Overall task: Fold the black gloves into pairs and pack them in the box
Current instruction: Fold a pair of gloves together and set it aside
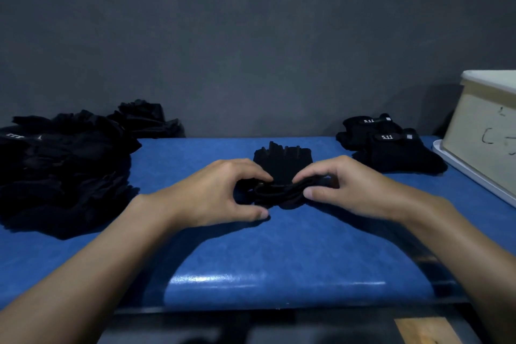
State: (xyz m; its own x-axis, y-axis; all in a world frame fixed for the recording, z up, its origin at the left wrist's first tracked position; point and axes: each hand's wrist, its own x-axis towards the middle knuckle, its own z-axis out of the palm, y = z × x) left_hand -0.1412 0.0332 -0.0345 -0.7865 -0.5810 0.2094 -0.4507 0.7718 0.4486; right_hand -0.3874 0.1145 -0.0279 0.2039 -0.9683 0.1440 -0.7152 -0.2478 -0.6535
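Note:
A pair of black fingerless gloves (282,165) lies at the middle of the blue table top (251,254), finger ends pointing away from me. My left hand (220,193) pinches the near cuff end from the left, and my right hand (343,184) pinches it from the right, with the cuff bunched up between them. A big heap of loose black gloves (64,170) lies at the left. Two folded pairs with white "5.11" labels (391,145) rest at the back right. The cream box (485,137) stands at the far right edge.
A second small heap of black gloves (145,120) lies at the back left against the dark grey wall. The box stands on a white tray or lid (472,176). The table's near edge runs across the bottom of the view.

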